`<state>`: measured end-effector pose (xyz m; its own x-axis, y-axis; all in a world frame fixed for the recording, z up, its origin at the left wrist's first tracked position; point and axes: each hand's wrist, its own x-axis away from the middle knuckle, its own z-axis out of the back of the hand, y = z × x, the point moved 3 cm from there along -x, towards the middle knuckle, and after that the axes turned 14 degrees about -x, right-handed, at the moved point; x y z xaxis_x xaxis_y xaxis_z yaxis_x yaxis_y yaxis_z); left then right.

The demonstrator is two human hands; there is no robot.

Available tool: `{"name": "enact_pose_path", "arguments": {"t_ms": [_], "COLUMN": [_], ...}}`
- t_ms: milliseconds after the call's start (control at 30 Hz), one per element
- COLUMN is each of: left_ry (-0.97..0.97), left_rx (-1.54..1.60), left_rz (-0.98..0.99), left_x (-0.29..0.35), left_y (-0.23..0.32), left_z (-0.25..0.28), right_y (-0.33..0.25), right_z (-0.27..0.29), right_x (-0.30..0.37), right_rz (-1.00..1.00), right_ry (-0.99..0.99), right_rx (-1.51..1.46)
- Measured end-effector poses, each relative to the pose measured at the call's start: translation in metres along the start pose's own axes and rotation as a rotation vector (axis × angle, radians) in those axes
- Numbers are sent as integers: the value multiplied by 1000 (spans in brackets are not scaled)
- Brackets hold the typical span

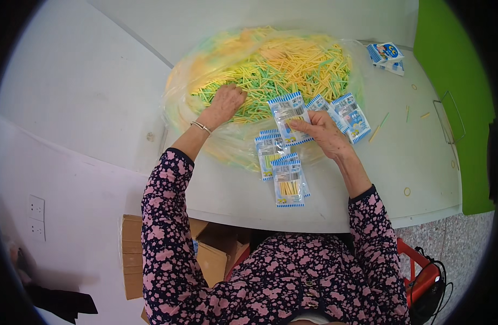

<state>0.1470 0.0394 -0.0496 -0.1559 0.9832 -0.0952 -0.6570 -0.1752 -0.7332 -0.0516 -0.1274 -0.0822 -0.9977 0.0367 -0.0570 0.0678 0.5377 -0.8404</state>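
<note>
Table (417,173): bright, evenly lit in soft white, its front edge bent into a curve
Wall (59,179): soft greyish shadow low down at the left
Bag (227,147): pale sheen on the film, blurring the colours beneath
Sticks (292,70): crisp where uncovered
Packets (354,116): small glints on the clear plastic
Boxes (211,260): dim, darkest just under the table
Green board (441,81): bowed by the lens
Corners: black

Sockets (36,208) on the wall (81,206) near nine o'clock; a carton (132,262) at eight; a chair (415,261), a cord (451,284) and the floor (463,238) at four; a rubber band (404,192) near three; a panel (449,65) at two.
</note>
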Motion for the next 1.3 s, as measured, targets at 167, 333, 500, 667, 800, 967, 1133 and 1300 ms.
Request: {"name": "enact_pose_path", "arguments": {"t_ms": [167,333,500,667,800,967,1133,1300], "left_ry": [-46,94,419,425,398,252,130,56], "left_rx": [238,737,1542,1664,1733,1460,1694,1780], "left_rz": [212,531,714,676,676,541,649,679], "left_x": [4,-2,-20,-17,-15,-17,-14,-12], "left_y": [-15,-19,-4,20,37,42,49,50], "left_z": [6,42,113,127,128,127,127,128], "right_y": [-5,5,5,12,6,3,1,-1], "right_z": [-2,7,3,3,-4,-4,-2,-3], "right_x": [1,-6,-4,-6,-2,-1,-1,0], "right_rz": [-23,-54,-80,-99,-107,-72,-70,-110], "right_ry": [9,8,-19,-48,-77,-102,-110,-114], "right_rx": [-20,46,54,130,109,13,-50,-170]}}
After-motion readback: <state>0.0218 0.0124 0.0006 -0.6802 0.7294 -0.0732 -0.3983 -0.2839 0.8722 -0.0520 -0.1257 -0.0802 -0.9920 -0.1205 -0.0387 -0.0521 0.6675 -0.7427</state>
